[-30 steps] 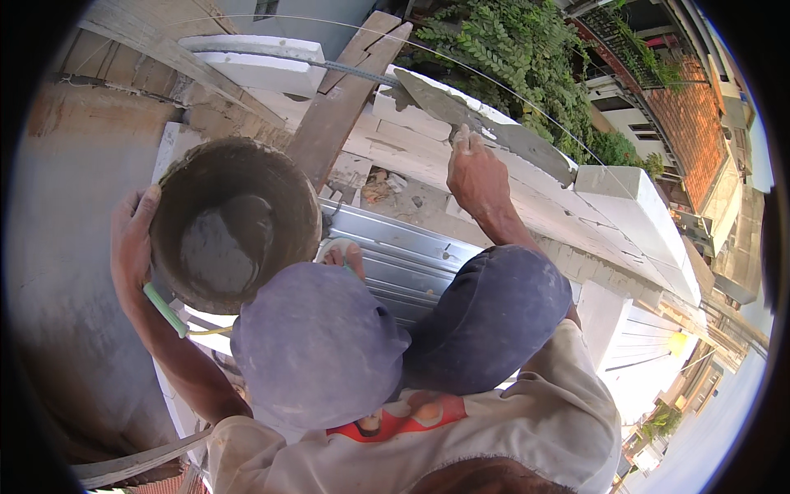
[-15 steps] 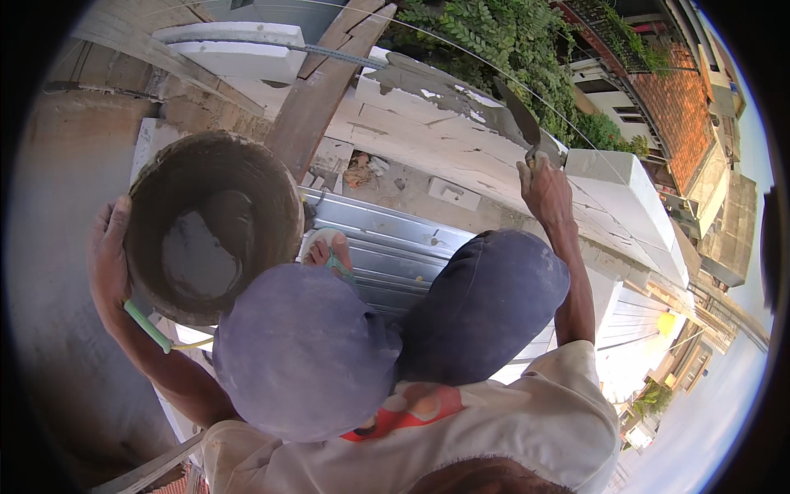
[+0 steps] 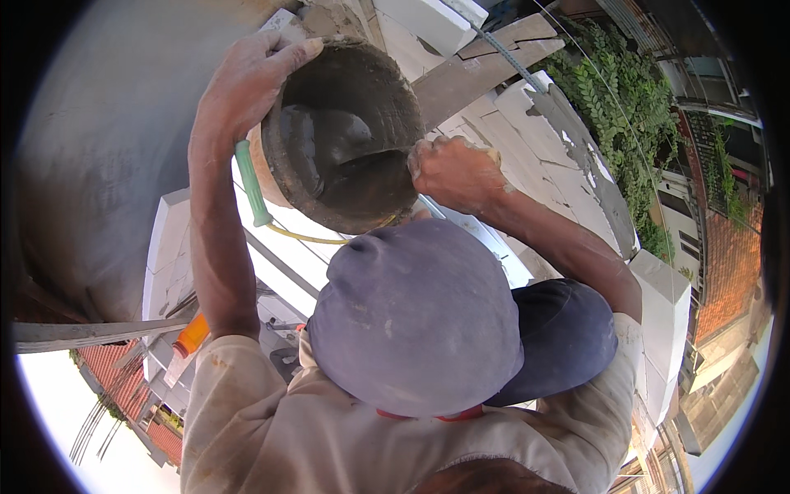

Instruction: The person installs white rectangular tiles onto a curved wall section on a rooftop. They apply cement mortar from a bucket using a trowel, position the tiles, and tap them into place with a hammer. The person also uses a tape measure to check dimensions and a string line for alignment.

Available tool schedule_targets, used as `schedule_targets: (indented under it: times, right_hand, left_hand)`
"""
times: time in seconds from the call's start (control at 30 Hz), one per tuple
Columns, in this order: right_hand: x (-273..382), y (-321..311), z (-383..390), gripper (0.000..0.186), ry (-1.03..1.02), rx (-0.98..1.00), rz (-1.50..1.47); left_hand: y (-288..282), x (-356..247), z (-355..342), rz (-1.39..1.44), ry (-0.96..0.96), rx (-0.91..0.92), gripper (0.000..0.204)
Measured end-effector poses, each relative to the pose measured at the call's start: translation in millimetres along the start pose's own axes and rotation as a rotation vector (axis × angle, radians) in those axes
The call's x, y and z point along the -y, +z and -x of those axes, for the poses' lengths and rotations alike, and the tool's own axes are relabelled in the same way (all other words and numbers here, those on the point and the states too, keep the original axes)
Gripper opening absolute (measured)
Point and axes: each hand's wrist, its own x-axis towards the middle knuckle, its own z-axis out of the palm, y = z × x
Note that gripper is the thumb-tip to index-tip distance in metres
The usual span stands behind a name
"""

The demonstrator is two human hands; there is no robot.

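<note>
One trowel [image 3: 372, 167] in right fingers [image 3: 420, 163]; one bucket [image 3: 385, 86]

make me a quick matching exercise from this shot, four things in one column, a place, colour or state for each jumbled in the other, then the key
1. left hand
2. right hand
3. tubular handle grip
4. block wall

A. pale green
B. grey mortar spread along the top
C. on the upper-left rim of the bucket
D. closed on a trowel dipped into the bucket

Pairs: 1-C, 2-D, 3-A, 4-B
</note>
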Motion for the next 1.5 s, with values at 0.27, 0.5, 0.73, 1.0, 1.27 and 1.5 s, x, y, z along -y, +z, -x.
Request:
schedule_targets:
  times: [0.27, 0.5, 0.73, 1.0, 1.27, 1.5]
  right_hand:
    - [-34, 5, 2, 0.036, -0.089, 0.168, -0.764]
    - [-27, 91, 97, 0.047, 0.192, -0.249, -1.255]
    - [41, 103, 270, 0.047, 1.014, -0.529, -1.318]
    - [53, 117, 334, 0.027, 1.653, -0.301, -0.28]
    - [-2, 154, 298, 0.03, 1.597, -0.209, -0.264]
    - [-27, 49, 188, 0.039, 0.841, -0.377, -0.533]
  left_hand:
    - [-9, 6, -6, -0.026, 0.05, 0.069, 0.058]
    - [-19, 17, -15, 0.23, -0.08, 0.121, 0.043]
    - [-45, 75, -24, 0.504, -0.142, 0.3, 0.049]
    - [-46, 55, -24, 0.4, -0.093, 0.329, 0.046]
    - [-38, 52, -21, 0.366, -0.071, 0.285, 0.045]
    - [-24, 29, -22, 0.24, -0.057, 0.198, 0.047]
